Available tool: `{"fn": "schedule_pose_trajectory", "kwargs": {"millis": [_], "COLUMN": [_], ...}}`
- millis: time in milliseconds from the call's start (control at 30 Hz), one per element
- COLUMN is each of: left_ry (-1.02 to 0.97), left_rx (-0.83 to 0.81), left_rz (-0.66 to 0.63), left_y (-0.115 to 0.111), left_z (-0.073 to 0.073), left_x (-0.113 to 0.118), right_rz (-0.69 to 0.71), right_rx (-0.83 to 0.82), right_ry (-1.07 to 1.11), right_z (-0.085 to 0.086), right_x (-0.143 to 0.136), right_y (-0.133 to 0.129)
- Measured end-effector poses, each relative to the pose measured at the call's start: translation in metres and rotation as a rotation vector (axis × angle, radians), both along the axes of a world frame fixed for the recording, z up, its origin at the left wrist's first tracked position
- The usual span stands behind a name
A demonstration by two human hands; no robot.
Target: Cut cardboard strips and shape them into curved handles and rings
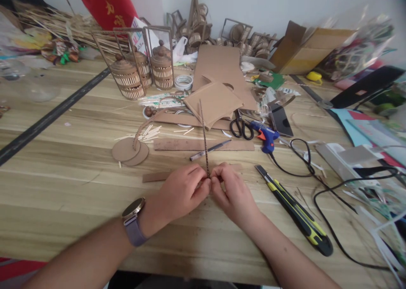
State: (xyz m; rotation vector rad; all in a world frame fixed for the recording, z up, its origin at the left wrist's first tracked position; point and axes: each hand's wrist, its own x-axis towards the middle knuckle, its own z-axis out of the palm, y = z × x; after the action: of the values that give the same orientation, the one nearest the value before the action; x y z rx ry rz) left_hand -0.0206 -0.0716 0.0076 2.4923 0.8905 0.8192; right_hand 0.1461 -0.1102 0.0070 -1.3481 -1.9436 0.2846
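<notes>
A thin cardboard strip (204,138) points away from me, its near end pinched between the fingertips of my left hand (187,185) and my right hand (233,189). Both hands are closed and nearly meet there. My left wrist wears a watch. Under the hands lies a flat cardboard strip (155,177), partly covered. Just beyond, a pen (211,150) rests across a wider cardboard strip (177,144). Two overlapping cardboard discs (127,150) lie to the left, with a curved cardboard strip (142,126) and several small sticks (149,132) by them.
To the right are a utility knife (294,210), a blue glue gun (266,135) with its cable, black scissors (241,127) and a phone (281,119). Cardboard sheets (218,62), a tape roll (183,82) and several small lantern-like models (127,77) stand farther back. A cardboard box (311,48) sits back right.
</notes>
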Motion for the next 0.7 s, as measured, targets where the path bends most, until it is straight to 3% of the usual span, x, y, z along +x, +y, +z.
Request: {"fn": "schedule_pose_trajectory", "kwargs": {"millis": [233, 467, 600, 700], "left_ry": [0.042, -0.024, -0.106, -0.171], "left_rx": [0.064, 0.1, -0.019, -0.179], "left_rz": [0.041, -0.045, -0.067, -0.027], "left_y": [-0.001, 0.005, 0.008, 0.01], "left_z": [-0.001, -0.004, -0.001, 0.004], "left_x": [0.001, -0.002, -0.003, -0.003], "right_rz": [0.018, 0.088, 0.075, 0.024], "right_rx": [-0.021, -0.129, -0.162, -0.021], "right_ry": [-0.003, 0.022, 0.063, 0.05], "right_z": [-0.002, 0.011, 0.017, 0.015], "right_x": [-0.001, 0.007, 0.011, 0.013], "right_y": [0.001, 0.005, 0.005, 0.004]}}
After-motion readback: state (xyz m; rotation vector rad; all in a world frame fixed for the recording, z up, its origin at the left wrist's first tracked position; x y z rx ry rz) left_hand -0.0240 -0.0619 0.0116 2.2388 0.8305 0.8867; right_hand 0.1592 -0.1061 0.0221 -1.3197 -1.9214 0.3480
